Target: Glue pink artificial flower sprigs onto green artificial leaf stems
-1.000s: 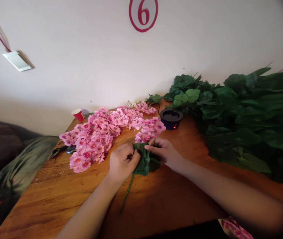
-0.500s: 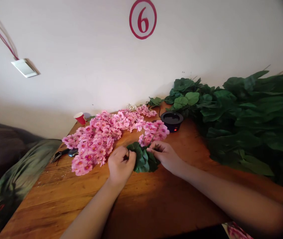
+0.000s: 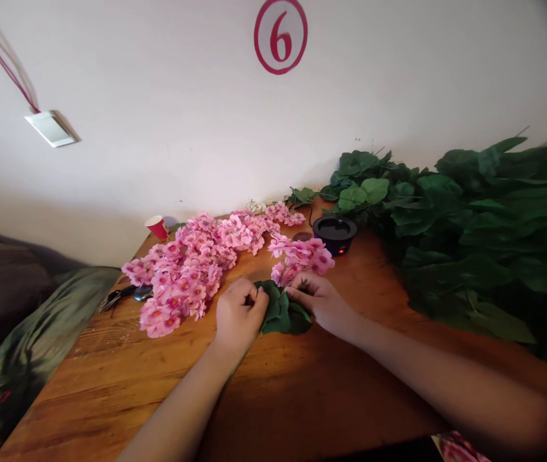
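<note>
Across the right side of the wooden desk (image 3: 124, 385), a broad heap of green artificial leaves (image 3: 470, 224), banked against the white wall (image 3: 182, 128). Left of centre, a loose drift of pink artificial blossoms (image 3: 191, 269), spread from the desk's left edge toward the wall. Between those two heaps, a low round black pot (image 3: 334, 232) with a small red light on its side; contents too dark to tell. Near the back left corner, a small red paper cup (image 3: 157, 226), tilted, inside not visible. At the left edge, just beside the blossoms, a pair of dark-handled scissors (image 3: 122, 295). At the middle of the desk, in front of the blossom drift, a flower sprig (image 3: 297, 269): a cluster of pink, dark-centred blooms at its far end, a bunch of dark green leaves (image 3: 280, 311) below, gathered between both hands, stem hidden. Left hand (image 3: 238, 314) curled into a loose fist, fingers (image 3: 249, 296) pinched against the left side of the leaf bunch. Right hand (image 3: 319, 300) at the leaves' upper right, fingertips closed on the sprig just under the blooms.
</note>
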The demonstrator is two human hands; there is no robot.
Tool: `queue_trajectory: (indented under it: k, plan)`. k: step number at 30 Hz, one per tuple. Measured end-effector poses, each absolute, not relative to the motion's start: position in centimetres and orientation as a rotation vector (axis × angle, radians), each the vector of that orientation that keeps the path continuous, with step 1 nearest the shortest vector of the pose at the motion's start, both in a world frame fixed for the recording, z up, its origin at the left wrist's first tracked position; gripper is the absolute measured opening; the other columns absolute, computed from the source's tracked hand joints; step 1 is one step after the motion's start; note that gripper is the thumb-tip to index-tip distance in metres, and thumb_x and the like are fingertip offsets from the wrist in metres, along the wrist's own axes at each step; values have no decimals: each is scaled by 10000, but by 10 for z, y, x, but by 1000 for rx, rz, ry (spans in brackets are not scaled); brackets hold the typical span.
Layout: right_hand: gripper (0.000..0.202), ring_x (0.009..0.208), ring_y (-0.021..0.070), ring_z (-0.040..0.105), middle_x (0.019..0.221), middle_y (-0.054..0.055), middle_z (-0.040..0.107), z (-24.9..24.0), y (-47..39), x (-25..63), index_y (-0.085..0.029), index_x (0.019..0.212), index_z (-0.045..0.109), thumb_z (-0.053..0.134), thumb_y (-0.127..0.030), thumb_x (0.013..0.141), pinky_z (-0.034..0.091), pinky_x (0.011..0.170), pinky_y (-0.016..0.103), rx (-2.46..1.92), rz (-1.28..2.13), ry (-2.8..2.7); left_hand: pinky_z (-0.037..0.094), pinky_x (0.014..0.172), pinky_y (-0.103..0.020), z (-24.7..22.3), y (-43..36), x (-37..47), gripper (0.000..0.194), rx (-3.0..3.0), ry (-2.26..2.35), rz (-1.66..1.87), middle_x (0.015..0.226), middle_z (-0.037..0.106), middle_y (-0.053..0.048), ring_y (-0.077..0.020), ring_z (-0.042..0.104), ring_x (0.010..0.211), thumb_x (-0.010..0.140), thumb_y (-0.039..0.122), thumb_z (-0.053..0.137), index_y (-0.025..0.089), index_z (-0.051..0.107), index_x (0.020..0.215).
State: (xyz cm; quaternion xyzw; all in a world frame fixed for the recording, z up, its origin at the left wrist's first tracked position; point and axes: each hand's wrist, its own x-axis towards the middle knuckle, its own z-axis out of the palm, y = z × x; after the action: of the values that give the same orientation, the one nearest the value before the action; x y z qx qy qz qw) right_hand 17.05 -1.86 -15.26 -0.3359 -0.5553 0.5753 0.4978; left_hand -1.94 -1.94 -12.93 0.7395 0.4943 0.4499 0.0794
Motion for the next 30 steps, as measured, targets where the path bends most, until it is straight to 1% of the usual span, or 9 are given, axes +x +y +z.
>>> queue_trajectory:
  k: [2,4,5,8,11,17,19,24,30]
  plan:
    - [497,525,95,394,612,-35,477,-152,-18,171,-192,705,497,736,-623,769,310,482,232,-857,1354,-1340,389,622,-265,-128,-17,-19,244,2190,1460,1311,654,520,22,-133,503,631,864,259,618,194,501,660]
    - [498,569,112,435,648,-16,516,-150,-17,172,-191,712,504,734,-630,762,348,513,241,-905,1299,-1339,452,733,-298,-125,-16,-19,127,2205,1416,1341,820,608,-18,-170,577,791,857,290,668,193,597,814]
    - [488,594,121,456,666,-8,533,-149,-18,173,-190,717,513,733,-623,766,367,535,248,-926,1270,-1346,467,800,-326,-123,-15,-19,121,2239,1373,1348,907,635,-39,-190,594,879,853,299,689,197,635,889]
    - [429,644,141,500,700,9,567,-147,-18,175,-186,741,548,719,-576,795,405,586,264,-970,1193,-1372,466,911,-385,-118,-13,-19,150,2381,1186,1228,1014,686,-63,-221,611,995,870,340,709,223,711,963]
    - [342,718,170,563,771,33,626,-146,-18,176,-190,764,576,693,-505,823,446,653,289,-995,1140,-1382,469,921,-404,-116,-13,-20,191,2467,1075,1055,1031,714,-64,-231,628,995,867,408,717,238,743,949]
    - [222,777,188,598,789,32,645,-145,-17,178,-200,758,572,659,-388,839,463,749,329,-1048,993,-1435,449,979,-454,-115,-15,-20,360,2570,1056,906,1133,685,-71,-271,607,1091,792,498,770,269,732,1067]
    - [214,795,197,609,809,40,661,-144,-18,179,-201,771,580,656,-388,843,464,753,338,-1073,973,-1441,440,989,-461,-115,-15,-19,350,2581,1067,881,1156,675,-68,-275,598,1113,773,481,791,267,728,1042]
    - [193,762,199,625,801,49,683,-140,-18,182,-205,775,603,637,-380,848,471,715,342,-1097,921,-1414,429,1003,-458,-121,-14,-17,213,2565,1088,848,1196,660,-59,-273,582,1154,796,410,779,223,677,812]
    - [169,746,179,620,851,54,690,-139,-16,182,-201,747,588,635,-335,837,482,719,331,-1079,868,-1432,442,963,-430,-134,-12,-15,191,2534,1111,817,1190,659,-44,-257,575,1135,815,371,751,217,639,810]
